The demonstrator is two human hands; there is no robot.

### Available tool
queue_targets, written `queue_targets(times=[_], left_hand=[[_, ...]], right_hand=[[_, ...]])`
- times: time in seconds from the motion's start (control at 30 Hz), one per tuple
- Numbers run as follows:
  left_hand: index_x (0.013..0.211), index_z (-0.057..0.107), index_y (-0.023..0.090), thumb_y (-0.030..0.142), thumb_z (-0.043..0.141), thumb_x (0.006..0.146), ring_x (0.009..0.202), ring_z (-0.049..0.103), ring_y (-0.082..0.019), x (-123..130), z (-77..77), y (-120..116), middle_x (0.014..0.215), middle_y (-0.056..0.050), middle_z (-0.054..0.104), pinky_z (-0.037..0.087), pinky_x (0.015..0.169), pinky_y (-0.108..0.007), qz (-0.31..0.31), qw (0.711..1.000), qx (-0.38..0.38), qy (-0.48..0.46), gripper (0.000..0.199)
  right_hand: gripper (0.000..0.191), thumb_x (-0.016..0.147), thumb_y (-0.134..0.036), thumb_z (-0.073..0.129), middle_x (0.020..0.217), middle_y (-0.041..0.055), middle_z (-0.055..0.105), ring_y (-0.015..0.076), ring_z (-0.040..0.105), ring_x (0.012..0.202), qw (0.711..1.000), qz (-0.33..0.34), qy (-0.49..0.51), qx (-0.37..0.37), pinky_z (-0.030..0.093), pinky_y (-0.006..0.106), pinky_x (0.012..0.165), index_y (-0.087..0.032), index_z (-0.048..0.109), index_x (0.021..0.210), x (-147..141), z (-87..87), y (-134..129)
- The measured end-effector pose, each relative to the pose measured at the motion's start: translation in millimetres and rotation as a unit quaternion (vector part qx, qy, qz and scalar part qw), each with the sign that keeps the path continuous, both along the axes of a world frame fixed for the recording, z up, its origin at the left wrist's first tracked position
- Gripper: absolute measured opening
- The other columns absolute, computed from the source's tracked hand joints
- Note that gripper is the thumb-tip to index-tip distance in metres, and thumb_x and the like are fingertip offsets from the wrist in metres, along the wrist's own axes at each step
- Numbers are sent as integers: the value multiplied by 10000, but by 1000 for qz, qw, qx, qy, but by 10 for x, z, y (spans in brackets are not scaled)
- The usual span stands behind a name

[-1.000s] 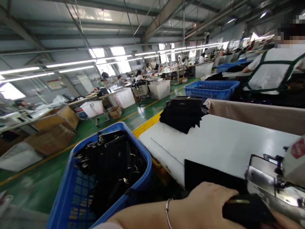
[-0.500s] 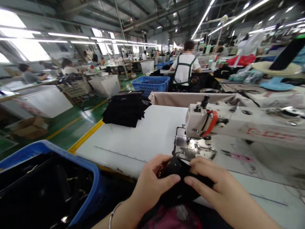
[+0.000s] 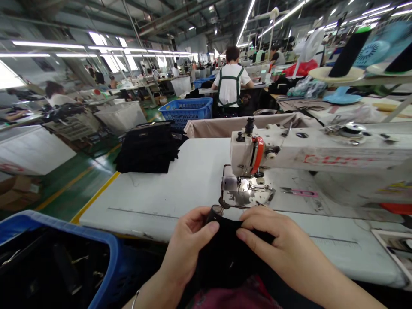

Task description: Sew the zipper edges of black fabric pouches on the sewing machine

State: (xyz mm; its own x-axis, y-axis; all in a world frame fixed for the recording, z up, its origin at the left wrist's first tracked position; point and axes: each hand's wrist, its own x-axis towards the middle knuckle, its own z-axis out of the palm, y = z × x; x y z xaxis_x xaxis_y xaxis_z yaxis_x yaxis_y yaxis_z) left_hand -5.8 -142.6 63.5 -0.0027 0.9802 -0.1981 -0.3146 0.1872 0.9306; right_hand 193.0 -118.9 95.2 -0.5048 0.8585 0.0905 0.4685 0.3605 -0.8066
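Both my hands hold a piece of black fabric at the table's front edge, just in front of a white sewing machine. My left hand pinches the upper left edge between thumb and fingers, where the fabric curls over into a small roll. On the right of the same edge, my right hand grips with thumb below and fingers on top. The lower fabric hangs toward my lap and blends into dark cloth. Beyond my hands lies the metal needle plate, apart from the fabric.
A stack of black fabric pieces lies at the table's far left. Pink-handled thread snips rest right of the needle plate. A blue basket with black items stands at lower left. Ahead, a person sits beyond another blue basket.
My view has swung to the right, so the table and machine appear further left. The fabric's top edge, folded up in a flap before, now stretches straighter between my hands.
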Motion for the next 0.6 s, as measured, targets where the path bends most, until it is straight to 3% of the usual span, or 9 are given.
queue_targets(times=[0.13, 0.47, 0.6], left_hand=[[893, 738, 156, 249, 791, 731, 800, 623, -131, 10, -19, 10, 838, -30, 703, 501, 773, -211, 7, 1000, -19, -22, 195], [961, 693, 145, 301, 725, 810, 787, 620, -151, 55, -129, -11, 865, -44, 690, 505, 769, -257, -13, 999, -32, -3, 219], [1029, 646, 181, 364, 640, 875, 798, 614, -163, -65, 29, 49, 879, -27, 672, 497, 763, -269, -50, 990, -14, 128, 240]], right_hand=[[203, 921, -258, 559, 868, -4, 644, 148, 579, 854, 1000, -8, 13, 8, 457, 291, 771, -216, 653, 746, -5, -11, 8], [191, 892, -261, 564, 820, 1, 635, 157, 573, 812, 999, -35, 5, 4, 446, 305, 746, -209, 603, 712, -2, -59, 30], [73, 825, -223, 599, 761, -29, 589, 133, 554, 703, 991, -118, 30, -62, 444, 269, 664, -219, 526, 831, -74, -139, -18]])
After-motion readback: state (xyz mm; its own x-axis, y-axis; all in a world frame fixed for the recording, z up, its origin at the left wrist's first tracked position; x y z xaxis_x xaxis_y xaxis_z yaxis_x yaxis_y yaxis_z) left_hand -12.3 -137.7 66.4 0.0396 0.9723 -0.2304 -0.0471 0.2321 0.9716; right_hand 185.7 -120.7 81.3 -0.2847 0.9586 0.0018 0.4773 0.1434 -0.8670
